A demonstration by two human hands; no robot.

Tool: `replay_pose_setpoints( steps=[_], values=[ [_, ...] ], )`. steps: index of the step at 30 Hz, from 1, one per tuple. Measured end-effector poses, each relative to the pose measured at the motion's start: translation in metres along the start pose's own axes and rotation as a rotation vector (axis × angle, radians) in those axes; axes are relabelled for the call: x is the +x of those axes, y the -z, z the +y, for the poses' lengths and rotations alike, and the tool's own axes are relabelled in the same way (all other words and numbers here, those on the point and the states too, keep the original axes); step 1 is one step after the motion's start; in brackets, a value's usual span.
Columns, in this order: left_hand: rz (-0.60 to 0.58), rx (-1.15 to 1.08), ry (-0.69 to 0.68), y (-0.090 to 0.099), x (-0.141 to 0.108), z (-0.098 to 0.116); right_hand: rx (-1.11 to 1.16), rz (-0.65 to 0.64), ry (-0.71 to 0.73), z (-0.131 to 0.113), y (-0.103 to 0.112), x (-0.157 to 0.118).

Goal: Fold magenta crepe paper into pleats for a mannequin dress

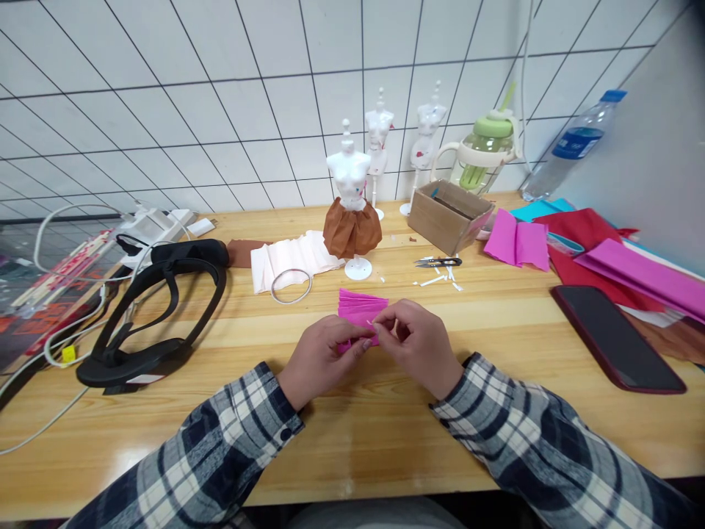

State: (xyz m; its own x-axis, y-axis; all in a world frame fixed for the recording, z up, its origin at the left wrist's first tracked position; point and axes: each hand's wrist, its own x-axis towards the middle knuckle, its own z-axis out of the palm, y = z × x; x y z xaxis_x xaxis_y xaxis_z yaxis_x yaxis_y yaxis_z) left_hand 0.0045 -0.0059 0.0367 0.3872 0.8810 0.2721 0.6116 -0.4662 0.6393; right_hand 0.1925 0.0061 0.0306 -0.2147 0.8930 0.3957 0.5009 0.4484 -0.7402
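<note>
A pleated piece of magenta crepe paper [363, 303] is held over the middle of the table. My left hand [324, 356] pinches its lower left part between thumb and fingers. My right hand [417, 345] has thumb and forefinger pressed together at the paper's right side, with a tiny pale sliver at the fingertips that I cannot make out. Beyond my hands stands a small white mannequin [349, 173] wearing a gathered brown skirt [352, 229]. Thread snips [439, 262] lie to the right among white paper scraps.
Left are a silver ring [291, 286], pale pink pleated paper [291, 257], a black head strap [203, 316] and white cables. At right are a cardboard box [449, 220], coloured papers [573, 228], a phone [617, 338], a jug [485, 150] and a bottle [576, 147]. Two more mannequins [379, 136] stand behind.
</note>
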Motion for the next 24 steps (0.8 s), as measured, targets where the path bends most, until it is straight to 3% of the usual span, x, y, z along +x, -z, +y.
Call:
replay_pose_setpoints(
  steps=[5,17,24],
  values=[
    [0.059,0.014,-0.032,-0.0018,-0.0013,-0.0023,-0.014,-0.051,0.075,-0.0023,-0.0036,-0.0040],
    [0.092,-0.006,-0.026,0.0029,-0.0001,-0.0007,0.158,-0.144,0.021,-0.0027,-0.0029,-0.0027],
    [0.103,-0.030,0.009,0.0022,0.0016,0.0021,0.111,-0.132,0.099,-0.0012,-0.0034,-0.0054]
  ],
)
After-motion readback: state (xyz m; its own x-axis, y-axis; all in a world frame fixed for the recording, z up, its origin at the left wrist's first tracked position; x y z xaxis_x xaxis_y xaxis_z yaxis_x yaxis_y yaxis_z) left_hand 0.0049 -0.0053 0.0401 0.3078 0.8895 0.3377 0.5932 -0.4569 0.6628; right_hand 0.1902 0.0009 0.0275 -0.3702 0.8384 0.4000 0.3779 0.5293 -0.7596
